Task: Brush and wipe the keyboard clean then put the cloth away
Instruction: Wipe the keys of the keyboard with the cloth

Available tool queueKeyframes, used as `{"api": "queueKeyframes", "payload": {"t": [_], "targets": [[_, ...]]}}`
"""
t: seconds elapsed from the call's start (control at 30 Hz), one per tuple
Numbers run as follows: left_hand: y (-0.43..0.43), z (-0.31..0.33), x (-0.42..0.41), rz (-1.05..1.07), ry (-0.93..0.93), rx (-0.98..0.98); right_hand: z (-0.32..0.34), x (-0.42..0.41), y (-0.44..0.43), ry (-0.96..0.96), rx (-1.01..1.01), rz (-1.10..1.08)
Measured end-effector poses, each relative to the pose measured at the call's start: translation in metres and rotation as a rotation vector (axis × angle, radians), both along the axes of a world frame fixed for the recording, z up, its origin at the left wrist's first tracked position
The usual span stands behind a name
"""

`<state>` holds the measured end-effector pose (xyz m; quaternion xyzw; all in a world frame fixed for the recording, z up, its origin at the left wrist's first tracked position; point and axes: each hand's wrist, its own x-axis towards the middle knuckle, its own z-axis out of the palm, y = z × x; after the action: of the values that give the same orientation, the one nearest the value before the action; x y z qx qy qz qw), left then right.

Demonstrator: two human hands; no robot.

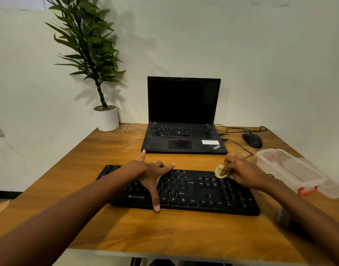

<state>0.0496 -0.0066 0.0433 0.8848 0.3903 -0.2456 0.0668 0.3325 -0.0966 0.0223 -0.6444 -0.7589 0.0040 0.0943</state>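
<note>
A black keyboard (193,192) lies across the wooden table (107,150) in front of me. My left hand (149,173) rests spread over its left-middle keys, thumb reaching the near edge and fingers over the far edge. My right hand (241,171) grips a small pale yellow cloth (220,171) bunched under its fingers and presses it on the keys at the keyboard's upper right. A blurred grey object, maybe the brush (282,215), lies on the table by the keyboard's right end.
An open black laptop (184,116) stands behind the keyboard. A black mouse (252,140) with its cable sits at the back right. A clear plastic container (291,169) with a red clip is at the right. A potted plant (106,118) stands at the back left.
</note>
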Motion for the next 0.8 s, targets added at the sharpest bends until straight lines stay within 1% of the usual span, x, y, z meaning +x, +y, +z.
{"api": "queueKeyframes", "payload": {"t": [0.07, 0.13, 0.23, 0.37, 0.4, 0.43, 0.47, 0.53, 0.57, 0.63, 0.67, 0.7, 0.8], "targets": [[-0.001, -0.001, 0.0, 0.003, -0.009, 0.004, 0.006, 0.002, 0.003, -0.043, -0.017, -0.019], [-0.002, 0.0, 0.0, 0.007, -0.008, 0.006, 0.01, -0.017, 0.016, -0.055, 0.002, -0.013], [-0.003, 0.0, 0.001, 0.006, -0.009, 0.013, 0.001, -0.041, 0.026, -0.061, 0.013, 0.051], [-0.002, 0.002, -0.001, 0.014, 0.005, -0.004, 0.013, -0.001, 0.005, -0.135, -0.041, -0.022], [-0.002, 0.004, 0.001, 0.014, 0.025, -0.014, 0.017, 0.012, -0.005, -0.106, -0.041, -0.054], [-0.003, 0.006, 0.003, 0.014, 0.046, -0.026, 0.02, 0.022, -0.014, -0.029, -0.016, -0.092], [-0.004, 0.008, 0.007, 0.011, 0.051, -0.042, 0.022, 0.028, -0.023, 0.099, 0.032, -0.134], [-0.01, 0.008, 0.023, -0.032, -0.032, -0.07, 0.025, 0.027, -0.038, 0.356, 0.153, -0.204], [-0.015, 0.007, 0.034, -0.072, -0.095, -0.068, 0.026, 0.021, -0.044, 0.426, 0.175, -0.216], [-0.028, 0.004, 0.056, -0.138, -0.174, -0.04, 0.027, -0.001, -0.049, 0.46, 0.115, -0.16], [-0.032, 0.0, 0.065, -0.155, -0.18, -0.03, 0.027, -0.014, -0.049, 0.429, 0.071, -0.105], [-0.034, -0.004, 0.072, -0.163, -0.173, -0.02, 0.025, -0.026, -0.047, 0.353, 0.036, -0.058], [-0.033, -0.012, 0.079, -0.162, -0.153, 0.012, 0.011, -0.054, -0.045, 0.064, -0.015, -0.02]]}}
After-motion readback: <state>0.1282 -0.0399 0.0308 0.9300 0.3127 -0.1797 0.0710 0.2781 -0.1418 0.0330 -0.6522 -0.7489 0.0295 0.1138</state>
